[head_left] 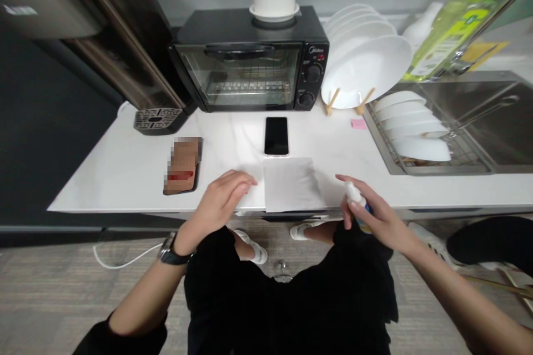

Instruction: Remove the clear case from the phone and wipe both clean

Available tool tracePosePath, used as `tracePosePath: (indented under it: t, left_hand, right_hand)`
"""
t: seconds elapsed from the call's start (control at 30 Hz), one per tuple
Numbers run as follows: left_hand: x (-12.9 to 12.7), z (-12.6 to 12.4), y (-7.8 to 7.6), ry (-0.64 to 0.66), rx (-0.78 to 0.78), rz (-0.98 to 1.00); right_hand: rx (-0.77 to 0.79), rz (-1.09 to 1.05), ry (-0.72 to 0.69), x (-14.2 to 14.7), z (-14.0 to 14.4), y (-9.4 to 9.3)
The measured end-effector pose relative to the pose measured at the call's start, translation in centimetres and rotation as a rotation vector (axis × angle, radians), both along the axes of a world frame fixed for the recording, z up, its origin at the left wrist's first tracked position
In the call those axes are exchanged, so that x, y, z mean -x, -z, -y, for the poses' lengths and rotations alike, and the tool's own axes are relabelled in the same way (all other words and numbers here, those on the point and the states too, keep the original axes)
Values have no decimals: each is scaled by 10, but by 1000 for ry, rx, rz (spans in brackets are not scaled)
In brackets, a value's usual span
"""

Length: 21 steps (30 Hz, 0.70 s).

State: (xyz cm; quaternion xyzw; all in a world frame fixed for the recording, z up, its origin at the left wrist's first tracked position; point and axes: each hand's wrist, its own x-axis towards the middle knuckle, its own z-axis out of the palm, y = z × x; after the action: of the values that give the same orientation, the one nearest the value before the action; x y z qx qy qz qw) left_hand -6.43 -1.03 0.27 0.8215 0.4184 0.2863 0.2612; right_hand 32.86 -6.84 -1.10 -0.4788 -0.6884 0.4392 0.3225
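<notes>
My right hand (372,213) is wrapped round a small spray bottle (355,193) with a white nozzle head, held at the counter's front edge. Its body is mostly hidden by my fingers; a bit of blue shows. A thin grey cloth (289,184) lies flat on the white counter, between my hands, reaching the front edge. Just left of the cloth, my left hand (222,197) rests by the counter edge, fingers loosely curved and nothing visible in them. A black-screened phone (276,136) lies directly behind the cloth.
Another phone (182,166), its screen blurred out, lies at left near a drink machine (125,39). A toaster oven (250,72) stands at the back, with white plates (366,72) in a rack beside it. At right is a sink (491,116) holding bowls (416,122).
</notes>
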Motion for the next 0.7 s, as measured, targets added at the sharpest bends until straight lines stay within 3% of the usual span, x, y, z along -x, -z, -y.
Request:
tracePosePath:
  t: [0.13, 0.27, 0.37, 0.47, 0.57, 0.7]
  left_hand:
    - [-23, -21, 24, 44, 106, 157]
    - [-24, -23, 27, 54, 164, 179]
    - [-20, -20, 25, 123, 121, 154]
    - [-21, -20, 26, 157, 71, 98]
    - [-22, -21, 30, 154, 45, 69]
    - [-21, -22, 34, 134, -6, 57]
  right_hand:
    - [292, -563, -19, 53, -14, -1]
    - [308, -658, -25, 75, -23, 2]
    - [87, -385, -47, 69, -36, 0]
    - [-283, 192, -87, 57, -56, -7]
    - [-526, 659, -176, 51, -76, -15]
    - [-669, 901, -286, 52, -89, -19]
